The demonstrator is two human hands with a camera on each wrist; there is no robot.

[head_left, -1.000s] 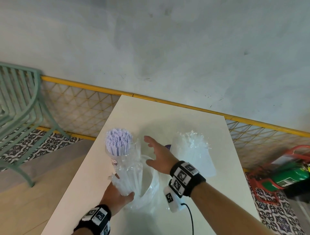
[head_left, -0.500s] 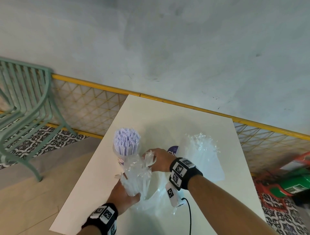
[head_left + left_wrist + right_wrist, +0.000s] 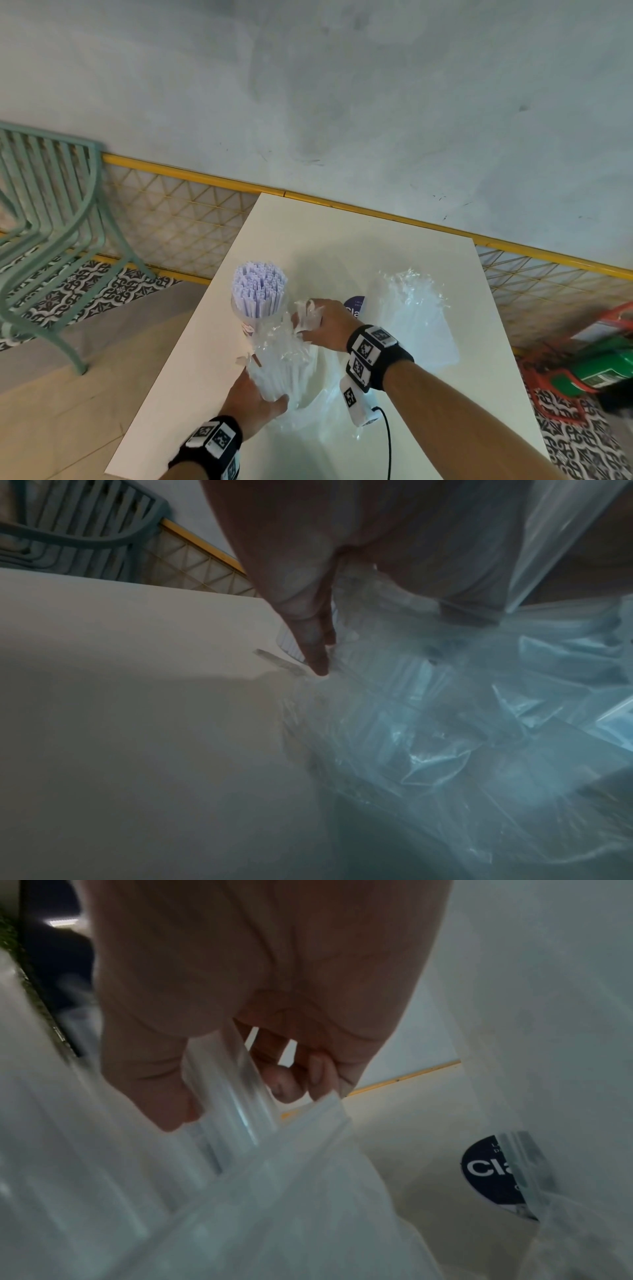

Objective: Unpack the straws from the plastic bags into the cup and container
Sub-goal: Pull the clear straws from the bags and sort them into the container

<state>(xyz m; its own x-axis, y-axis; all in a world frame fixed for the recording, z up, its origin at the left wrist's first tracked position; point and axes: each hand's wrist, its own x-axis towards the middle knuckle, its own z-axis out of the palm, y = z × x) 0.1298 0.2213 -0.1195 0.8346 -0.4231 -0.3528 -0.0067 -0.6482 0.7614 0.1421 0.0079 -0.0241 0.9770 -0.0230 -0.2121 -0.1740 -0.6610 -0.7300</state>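
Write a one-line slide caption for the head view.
Left hand grips bagged straws; right hand pinches the bag's top.

Grey plaster wall (image 3: 342, 85), yellow mesh rail (image 3: 191, 174), green slatted chair (image 3: 44, 212) on patterned floor tiles (image 3: 85, 294)

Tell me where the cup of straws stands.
In the head view the cup of straws stands upright left of centre on the table, just beyond the bag that both hands hold.

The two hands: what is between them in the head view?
Between the left hand and the right hand stands the bagged straw bundle, gripped at both ends, in the head view.
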